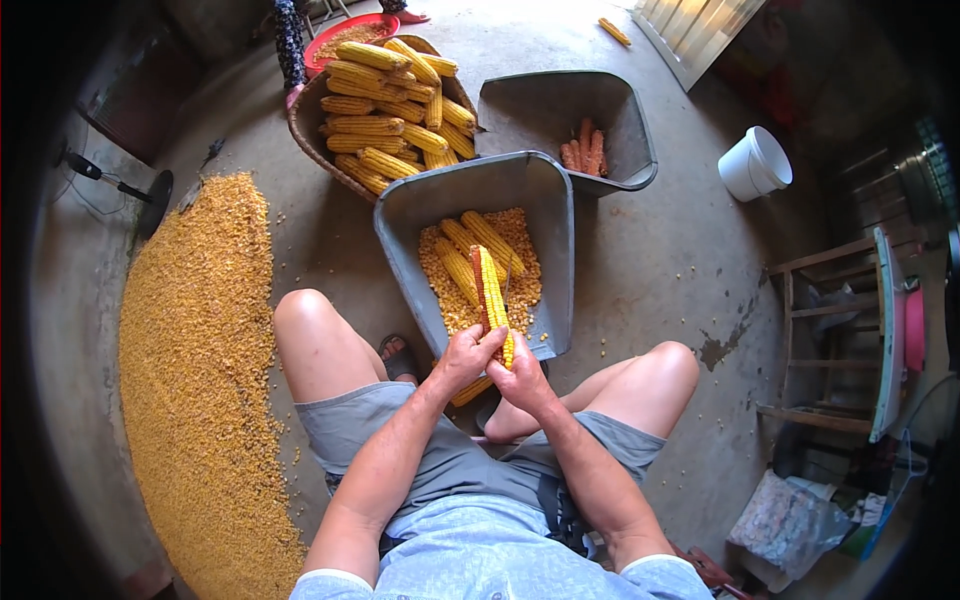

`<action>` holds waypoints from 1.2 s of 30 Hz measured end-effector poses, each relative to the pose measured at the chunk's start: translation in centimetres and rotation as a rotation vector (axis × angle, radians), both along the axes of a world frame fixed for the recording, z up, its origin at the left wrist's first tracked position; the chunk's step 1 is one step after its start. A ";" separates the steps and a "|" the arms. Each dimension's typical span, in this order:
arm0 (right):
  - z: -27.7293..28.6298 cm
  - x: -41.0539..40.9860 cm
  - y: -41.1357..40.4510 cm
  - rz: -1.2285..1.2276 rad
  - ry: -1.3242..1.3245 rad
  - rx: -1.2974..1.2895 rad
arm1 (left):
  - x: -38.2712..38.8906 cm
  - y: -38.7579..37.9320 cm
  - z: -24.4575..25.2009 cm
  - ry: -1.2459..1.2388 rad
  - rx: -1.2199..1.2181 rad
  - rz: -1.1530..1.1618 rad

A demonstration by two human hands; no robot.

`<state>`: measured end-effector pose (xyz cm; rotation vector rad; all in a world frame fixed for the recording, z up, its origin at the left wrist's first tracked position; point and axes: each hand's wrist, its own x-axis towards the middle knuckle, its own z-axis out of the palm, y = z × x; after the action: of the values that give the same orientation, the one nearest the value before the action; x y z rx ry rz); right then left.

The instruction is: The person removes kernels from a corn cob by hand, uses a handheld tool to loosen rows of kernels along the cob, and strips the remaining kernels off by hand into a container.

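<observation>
An ear of dried yellow corn (pixel 491 289) is held between my two hands, with a strip of bare reddish cob along its left side. My left hand (pixel 471 352) grips it from the left near its lower end; my right hand (pixel 519 375) is wrapped around that same end from the right. Beneath the ear stands a grey plastic scoop-shaped bin (pixel 551 210), where loose kernels (pixel 517 225) surround several whole ears (pixel 491 241). A thin pointed metal tool (pixel 508 281) shows partly behind the held ear. More corn (pixel 472 391) lies under my hands, partly hidden.
A woven basket (pixel 306 146) heaped with ears stands beyond the bin, beside a second grey bin (pixel 517 97) holding stripped cobs (pixel 587 150). Loose kernels form a large pile (pixel 202 390) at left. A white bucket (pixel 742 169) and wooden rack (pixel 832 364) are at right. Another person's leg (pixel 289 45) shows behind the basket.
</observation>
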<state>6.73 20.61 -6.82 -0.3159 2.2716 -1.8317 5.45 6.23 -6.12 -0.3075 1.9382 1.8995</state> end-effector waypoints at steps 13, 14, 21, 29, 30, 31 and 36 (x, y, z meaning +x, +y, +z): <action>0.2 0.1 -0.4 -0.022 -0.215 -0.172 | -0.1 0.3 -1.4 0.110 0.019 0.174; 0.0 0.4 -0.5 -0.007 -0.147 -0.134 | -0.1 0.2 -1.5 0.101 -0.040 0.175; 1.2 0.0 0.3 0.058 -0.509 -0.268 | 0.5 -0.3 -3.0 0.207 0.000 0.277; -0.8 0.9 -0.6 0.006 -0.181 -0.118 | -0.5 -0.1 -3.3 0.161 -0.058 0.294; -0.4 1.1 -0.8 0.032 -0.134 -0.079 | -0.5 -0.4 -3.3 0.136 -0.169 0.260; -0.1 1.3 -0.9 0.056 -0.086 -0.038 | -0.4 -0.6 -3.4 0.136 -0.170 0.265; 0.1 1.4 -1.1 0.079 -0.118 -0.104 | -0.3 -0.8 -3.6 0.200 -0.271 0.284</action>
<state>8.16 19.54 -6.67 -0.3007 2.0616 -1.8802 5.13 5.44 -9.76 -0.5128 2.4033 1.8955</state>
